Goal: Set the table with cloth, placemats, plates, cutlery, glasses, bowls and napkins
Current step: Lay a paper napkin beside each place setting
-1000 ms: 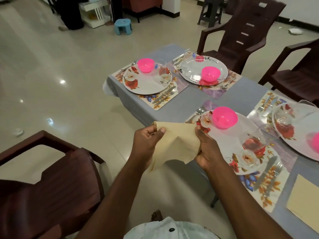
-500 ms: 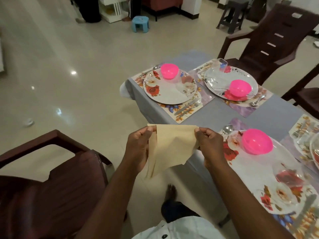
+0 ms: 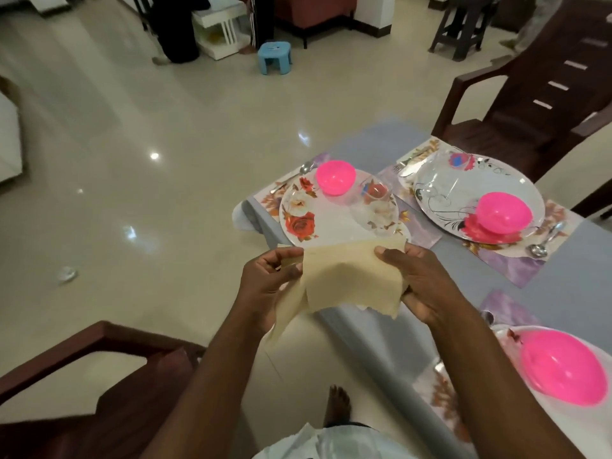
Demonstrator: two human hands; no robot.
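A beige napkin (image 3: 344,276) hangs between my hands, just off the table's near edge. My left hand (image 3: 268,286) pinches its left top corner. My right hand (image 3: 420,286) grips its right side. Behind the napkin a floral plate (image 3: 331,223) lies on a placemat (image 3: 271,197) and carries a pink bowl (image 3: 335,177) and a glass (image 3: 376,202). A second plate (image 3: 463,190) with a pink bowl (image 3: 503,212) lies to the right. A third pink bowl (image 3: 563,366) is at the lower right. The grey tablecloth (image 3: 569,270) covers the table.
A dark brown chair (image 3: 109,392) stands at my lower left, and another chair (image 3: 543,94) is across the table at the upper right. A blue stool (image 3: 275,56) and a white stand (image 3: 218,31) are far back on the tiled floor. Spoons (image 3: 543,240) lie beside the plates.
I have moved along the table toward the far corner setting. Both hands keep hold of the napkin, now spread wider and carried up to the near edge of the floral plate.
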